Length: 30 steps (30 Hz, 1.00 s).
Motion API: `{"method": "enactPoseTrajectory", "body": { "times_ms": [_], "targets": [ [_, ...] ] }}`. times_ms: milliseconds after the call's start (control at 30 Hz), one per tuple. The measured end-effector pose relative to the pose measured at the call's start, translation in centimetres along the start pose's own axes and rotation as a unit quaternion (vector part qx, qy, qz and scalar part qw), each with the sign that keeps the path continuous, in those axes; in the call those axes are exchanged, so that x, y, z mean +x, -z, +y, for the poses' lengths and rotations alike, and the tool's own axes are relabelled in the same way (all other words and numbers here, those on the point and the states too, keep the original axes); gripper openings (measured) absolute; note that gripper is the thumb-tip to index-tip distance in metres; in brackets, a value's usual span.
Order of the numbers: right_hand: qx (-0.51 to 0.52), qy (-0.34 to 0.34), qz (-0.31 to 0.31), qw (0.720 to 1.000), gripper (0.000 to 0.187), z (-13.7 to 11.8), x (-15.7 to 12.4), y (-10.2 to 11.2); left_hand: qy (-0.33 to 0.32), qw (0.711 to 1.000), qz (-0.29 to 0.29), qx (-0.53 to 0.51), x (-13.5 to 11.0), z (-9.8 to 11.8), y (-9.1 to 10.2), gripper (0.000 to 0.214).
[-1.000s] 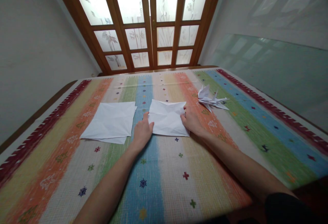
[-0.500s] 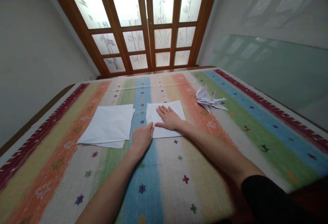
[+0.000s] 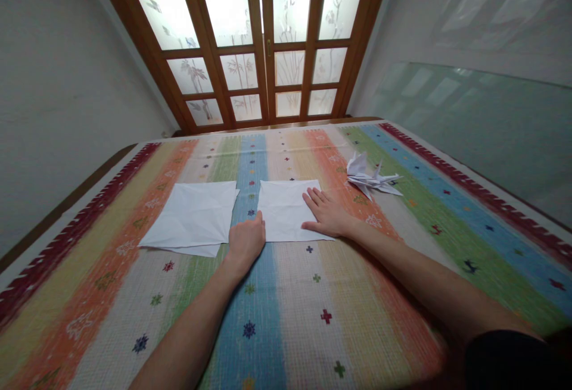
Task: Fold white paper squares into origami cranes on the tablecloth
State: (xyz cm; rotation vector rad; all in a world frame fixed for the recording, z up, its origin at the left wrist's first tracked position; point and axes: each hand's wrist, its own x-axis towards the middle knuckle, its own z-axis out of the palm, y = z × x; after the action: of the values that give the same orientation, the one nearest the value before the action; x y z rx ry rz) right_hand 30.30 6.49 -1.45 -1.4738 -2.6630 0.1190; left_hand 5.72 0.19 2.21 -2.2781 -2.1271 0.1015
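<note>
A white square sheet of paper (image 3: 286, 208) lies flat on the striped tablecloth in front of me. My left hand (image 3: 247, 240) is closed at the sheet's left edge, its thumb against the paper and the other fingers curled out of sight. On the sheet's right side, my right hand (image 3: 325, 211) rests palm down, fingers stretched and a little apart. Farther left is a stack of white paper sheets (image 3: 190, 214), with a lower sheet poking out at its front and right edges.
Folded white paper cranes (image 3: 373, 178) sit in a cluster to the right, beyond my right hand. The patterned tablecloth (image 3: 290, 330) covers the table. Wooden doors with frosted panes (image 3: 286, 50) stand behind it, and a glass panel (image 3: 482, 134) is along the right side.
My right hand has slid rightward across the sheet from near its middle to its right edge. The left hand stays at the left edge. The view has shifted slightly.
</note>
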Motion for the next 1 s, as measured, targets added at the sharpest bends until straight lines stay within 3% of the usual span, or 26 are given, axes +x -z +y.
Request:
{"method": "enactPoseTrajectory", "body": {
  "times_ms": [167, 333, 400, 533, 633, 733, 867, 933, 1000],
  "targets": [
    [0.071, 0.099, -0.011, 0.993, 0.108, -2.3, -5.5, -0.2, 0.002, 1.0, 0.008, -0.02, 0.2, 0.2, 0.0, 0.035],
    [0.149, 0.124, -0.071, 0.978, 0.121, -4.6, -9.0, 0.7, 0.015, 0.999, 0.008, -0.05, 0.4, -0.1, 0.0, 0.033],
    [0.2, 0.14, -0.094, 0.965, 0.113, -4.9, -9.3, 1.4, 0.007, 0.998, 0.007, -0.068, 0.7, -0.2, 0.1, 0.032],
    [0.339, 0.163, -0.099, 0.921, 0.072, -4.6, -8.9, 2.6, 0.006, 0.993, 0.033, -0.113, 1.4, -1.2, 1.1, 0.033],
    [0.395, 0.119, -0.035, 0.91, 0.059, -3.9, -8.4, 2.7, 0.068, 0.984, 0.08, -0.141, 1.8, -4.5, 2.9, 0.035],
    [0.392, 0.08, 0.032, 0.916, 0.048, -3.2, -8.2, 2.3, 0.122, 0.977, 0.101, -0.145, 1.7, -10.2, 4.6, 0.041],
    [0.375, 0.059, 0.088, 0.921, 0.037, -2.8, -8.0, 1.9, 0.14, 0.989, -0.009, -0.055, 0.5, -17.2, 5.1, 0.042],
    [0.366, 0.061, 0.101, 0.923, 0.034, -3.0, -7.8, 1.9, 0.173, 0.982, -0.062, 0.045, -0.2, -18.7, 4.8, 0.038],
    [0.358, 0.065, 0.111, 0.925, 0.033, -3.2, -7.6, 1.8, 0.204, 0.967, -0.044, 0.146, -0.5, -18.7, 4.6, 0.034]
  ]
}}
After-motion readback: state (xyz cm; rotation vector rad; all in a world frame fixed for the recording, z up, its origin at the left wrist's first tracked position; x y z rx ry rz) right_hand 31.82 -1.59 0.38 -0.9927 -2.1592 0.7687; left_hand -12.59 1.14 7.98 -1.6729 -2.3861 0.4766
